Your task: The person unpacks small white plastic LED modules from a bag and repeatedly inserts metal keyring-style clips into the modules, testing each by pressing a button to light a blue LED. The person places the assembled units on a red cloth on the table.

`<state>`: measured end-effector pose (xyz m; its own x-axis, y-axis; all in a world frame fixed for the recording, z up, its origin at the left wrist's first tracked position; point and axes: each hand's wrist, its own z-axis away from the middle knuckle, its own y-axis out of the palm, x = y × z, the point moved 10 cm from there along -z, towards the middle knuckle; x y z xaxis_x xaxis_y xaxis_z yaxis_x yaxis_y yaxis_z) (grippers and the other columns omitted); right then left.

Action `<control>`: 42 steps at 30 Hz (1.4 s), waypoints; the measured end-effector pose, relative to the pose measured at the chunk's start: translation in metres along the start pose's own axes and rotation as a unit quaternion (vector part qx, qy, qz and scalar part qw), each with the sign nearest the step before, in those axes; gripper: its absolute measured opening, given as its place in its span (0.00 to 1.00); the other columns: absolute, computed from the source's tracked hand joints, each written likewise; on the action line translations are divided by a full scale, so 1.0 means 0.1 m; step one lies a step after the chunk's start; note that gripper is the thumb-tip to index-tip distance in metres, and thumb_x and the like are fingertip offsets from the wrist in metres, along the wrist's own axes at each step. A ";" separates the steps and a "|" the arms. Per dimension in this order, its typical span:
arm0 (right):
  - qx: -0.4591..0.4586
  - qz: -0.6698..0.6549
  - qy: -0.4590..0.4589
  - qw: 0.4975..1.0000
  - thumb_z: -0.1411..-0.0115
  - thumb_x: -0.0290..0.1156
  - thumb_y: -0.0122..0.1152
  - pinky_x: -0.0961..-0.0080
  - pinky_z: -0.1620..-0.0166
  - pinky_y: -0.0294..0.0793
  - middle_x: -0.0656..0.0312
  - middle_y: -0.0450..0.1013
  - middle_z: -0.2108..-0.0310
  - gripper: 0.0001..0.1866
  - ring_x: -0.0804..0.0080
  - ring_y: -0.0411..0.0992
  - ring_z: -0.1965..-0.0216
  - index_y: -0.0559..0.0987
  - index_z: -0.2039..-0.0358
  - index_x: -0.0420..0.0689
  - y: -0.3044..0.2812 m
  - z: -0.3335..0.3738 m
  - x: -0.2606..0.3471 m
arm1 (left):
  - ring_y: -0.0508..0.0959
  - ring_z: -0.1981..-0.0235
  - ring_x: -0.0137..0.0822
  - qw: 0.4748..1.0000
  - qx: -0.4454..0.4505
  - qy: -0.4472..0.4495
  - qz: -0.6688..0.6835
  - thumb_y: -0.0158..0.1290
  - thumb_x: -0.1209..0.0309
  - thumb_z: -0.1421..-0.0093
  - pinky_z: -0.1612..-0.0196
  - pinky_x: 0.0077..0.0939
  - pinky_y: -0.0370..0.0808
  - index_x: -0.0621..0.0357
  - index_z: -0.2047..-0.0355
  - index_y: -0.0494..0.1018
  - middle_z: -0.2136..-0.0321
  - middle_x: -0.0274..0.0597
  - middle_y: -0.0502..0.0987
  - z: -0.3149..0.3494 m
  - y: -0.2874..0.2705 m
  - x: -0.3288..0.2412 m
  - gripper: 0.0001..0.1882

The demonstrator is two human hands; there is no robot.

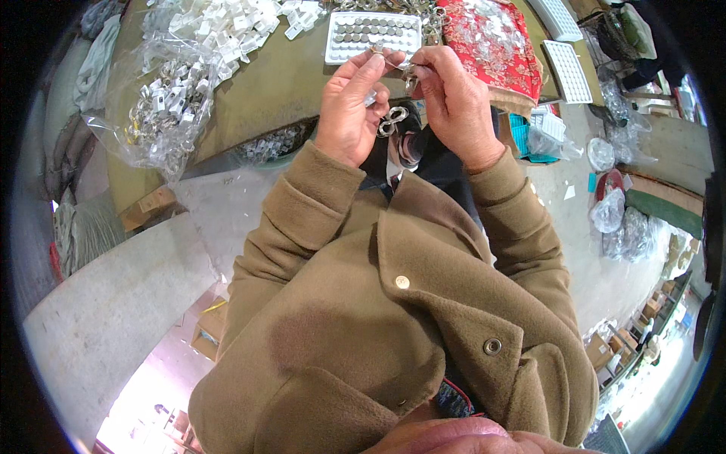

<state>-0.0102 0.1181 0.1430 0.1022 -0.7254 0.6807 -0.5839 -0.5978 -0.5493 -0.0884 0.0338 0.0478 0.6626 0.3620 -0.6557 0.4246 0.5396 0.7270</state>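
Observation:
Above the near edge of the table, my left hand (353, 106) pinches a small clear and metal piece between thumb and forefinger. A small clear plastic piece (370, 97) shows at its curled fingers. Linked metal rings (392, 121) dangle beside that hand. My right hand (457, 102) is close by on the right, thumb and forefinger closed on a metal ring with links (411, 79). Something thin spans the gap between both fingertips; its exact form is too small to tell. Just beyond the hands lies a white tray (334, 56) with rows of round silver discs.
An open clear bag (170, 110) of white-and-metal keychains lies left on the table (261, 94), near a heap of clear plastic pieces (227, 26). Red patterned cloth (523, 69) with clear pieces lies right. Another white tray (568, 72) sits at the right edge.

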 end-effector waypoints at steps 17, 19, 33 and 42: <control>0.055 -0.342 0.196 0.917 0.39 0.28 0.60 0.87 0.63 0.73 0.67 0.77 0.65 0.12 0.85 0.72 0.65 0.81 0.56 0.39 0.14 0.15 -0.42 | 0.66 0.80 0.16 0.991 0.048 -0.077 -0.093 0.52 0.72 0.37 0.81 0.08 0.62 0.59 0.57 0.73 0.68 0.36 0.78 0.17 0.05 0.13 0.09; 0.045 -0.336 0.188 0.922 0.40 0.26 0.61 0.86 0.60 0.73 0.67 0.77 0.65 0.12 0.85 0.72 0.63 0.81 0.56 0.39 0.12 0.17 -0.43 | 0.65 0.81 0.16 0.985 0.044 -0.151 -0.074 0.52 0.71 0.36 0.81 0.08 0.62 0.59 0.60 0.73 0.70 0.33 0.76 0.21 0.00 0.23 0.06; 0.020 -0.376 0.265 0.888 0.41 0.28 0.63 0.89 0.72 0.65 0.73 0.70 0.76 0.06 0.89 0.65 0.76 0.76 0.69 0.41 0.42 0.25 -0.46 | 0.66 0.79 0.16 0.965 -0.053 0.042 -0.254 0.53 0.74 0.39 0.80 0.09 0.61 0.59 0.65 0.73 0.76 0.29 0.73 0.25 -0.12 -0.15 0.03; 0.037 -0.552 0.311 0.773 0.41 0.23 0.61 0.89 0.74 0.63 0.72 0.70 0.76 0.06 0.87 0.66 0.77 0.75 0.64 0.43 0.81 0.20 -0.45 | 0.70 0.74 0.19 0.811 -0.093 0.271 -0.509 0.56 0.78 0.44 0.69 0.16 0.70 0.62 0.68 0.75 0.75 0.31 0.75 0.39 0.05 -0.67 0.03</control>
<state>-0.0456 0.0959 0.0582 0.0860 0.5316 0.8426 -0.3669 -0.7694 0.5228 -0.1061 -0.0178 0.1028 -0.3645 -0.0897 -0.9269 0.4478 0.8558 -0.2589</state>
